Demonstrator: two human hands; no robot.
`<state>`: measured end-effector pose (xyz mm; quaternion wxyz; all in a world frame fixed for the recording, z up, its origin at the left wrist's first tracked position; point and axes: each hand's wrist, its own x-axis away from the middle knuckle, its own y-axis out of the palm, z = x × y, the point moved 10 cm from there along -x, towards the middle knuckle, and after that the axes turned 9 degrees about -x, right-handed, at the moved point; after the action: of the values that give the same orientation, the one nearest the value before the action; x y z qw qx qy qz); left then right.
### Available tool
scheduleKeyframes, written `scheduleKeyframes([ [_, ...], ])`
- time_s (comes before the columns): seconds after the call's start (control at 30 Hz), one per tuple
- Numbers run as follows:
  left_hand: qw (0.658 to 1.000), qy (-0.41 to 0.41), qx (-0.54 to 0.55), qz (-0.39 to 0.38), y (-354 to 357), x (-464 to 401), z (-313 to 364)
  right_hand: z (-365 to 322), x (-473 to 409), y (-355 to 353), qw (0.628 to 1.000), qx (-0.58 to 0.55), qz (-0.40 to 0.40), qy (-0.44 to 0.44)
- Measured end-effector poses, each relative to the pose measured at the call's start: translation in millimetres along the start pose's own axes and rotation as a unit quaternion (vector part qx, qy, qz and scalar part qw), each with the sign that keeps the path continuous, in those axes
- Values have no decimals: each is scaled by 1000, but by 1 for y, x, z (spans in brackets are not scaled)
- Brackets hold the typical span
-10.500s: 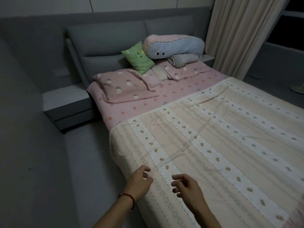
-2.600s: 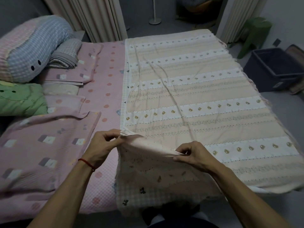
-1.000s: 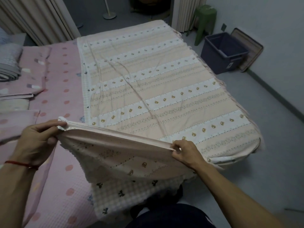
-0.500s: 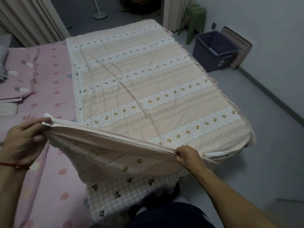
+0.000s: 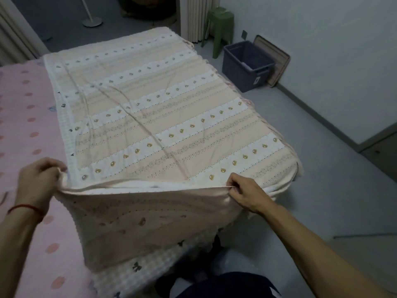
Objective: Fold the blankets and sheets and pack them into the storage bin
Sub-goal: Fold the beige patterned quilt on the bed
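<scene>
Both forearms are bare, with no sleeves reaching into sight. A thin red string bracelet circles the wrist of the left hand. The right hand wears nothing. Dark trousers show at the bottom edge.

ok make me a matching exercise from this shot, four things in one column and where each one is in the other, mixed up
Things:
1. blanket
2. bin
3. stool
4. lid

Places:
A. leaning on the wall behind the bin
B. spread on the bed, near edge gripped by both hands
C. on the floor past the bed's far corner, open
D. by the curtain, beyond the bin

Pairs: 1-B, 2-C, 3-D, 4-A

The left hand and right hand each pinch the blanket's near edge.
</scene>
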<state>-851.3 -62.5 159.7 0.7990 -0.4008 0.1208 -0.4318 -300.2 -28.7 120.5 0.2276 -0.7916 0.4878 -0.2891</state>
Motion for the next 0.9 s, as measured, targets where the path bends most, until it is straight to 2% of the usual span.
scheduleKeyframes([
  [0.03,999,27,-27,-15,11,27,45,-6,2,-4,1000,1,-8,-9],
  [0.1,981,161,-90,-54,56,81,134,-21,1,-10,999,8,-29,-39],
  [0.13,960,228,-138,-88,85,114,169,-28,0,-10,997,15,-48,-55],
  [0.23,872,332,-259,-250,189,188,216,-48,-6,-3,988,38,-97,-111],
  [0.3,824,386,-275,-309,242,228,238,-55,-11,-1,981,39,-125,-144],
  [0.33,825,382,-255,-328,262,237,244,-54,-13,-6,978,30,-135,-157],
  [0.43,869,294,-153,-369,285,234,254,-32,-19,-25,978,-19,-144,-152],
  [0.57,856,322,-265,-306,300,232,277,-11,-24,-35,974,4,-118,-192],
  [0.63,857,318,-306,-265,296,229,280,8,-29,-37,979,2,-94,-183],
  [0.7,875,295,-301,-239,286,225,281,33,-33,-35,986,-3,-83,-147],
  [0.8,889,264,-283,-244,273,227,279,63,-38,-24,992,-2,-68,-104],
  [0.9,899,250,-265,-244,261,226,274,68,-43,-10,990,-24,-100,-94],
])
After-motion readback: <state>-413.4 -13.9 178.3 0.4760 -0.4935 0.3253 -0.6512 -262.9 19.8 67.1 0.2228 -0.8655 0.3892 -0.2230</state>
